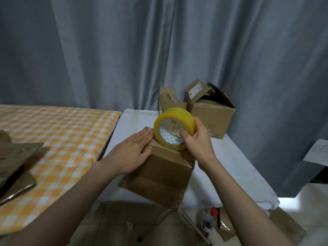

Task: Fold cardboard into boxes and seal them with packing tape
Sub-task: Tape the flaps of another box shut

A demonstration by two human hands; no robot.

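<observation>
Grey curtains hang behind your white table (230, 157). On it the box (159, 174) sits under both hands. Your left hand (131, 153) lies flat, fingers straight, pressing its top. Your right hand (197, 139) curls round the tape roll (174, 128), standing on edge on the box just right of your left fingertips.

**Box at centre, tape roll on top**

At frame centre, a closed cardboard box (159, 173) on a small table (230, 157). On the box's top, left hand (132, 151) flat; right of it, tape roll (174, 128) on edge, gripped by right hand (198, 141). Behind, at the table's far end, open boxes (209, 110) before a curtain (159, 50). Left of frame, a checked surface (62, 130) under flattened cardboard (16, 162). Lower right, a bottle (208, 221) on the floor.
</observation>
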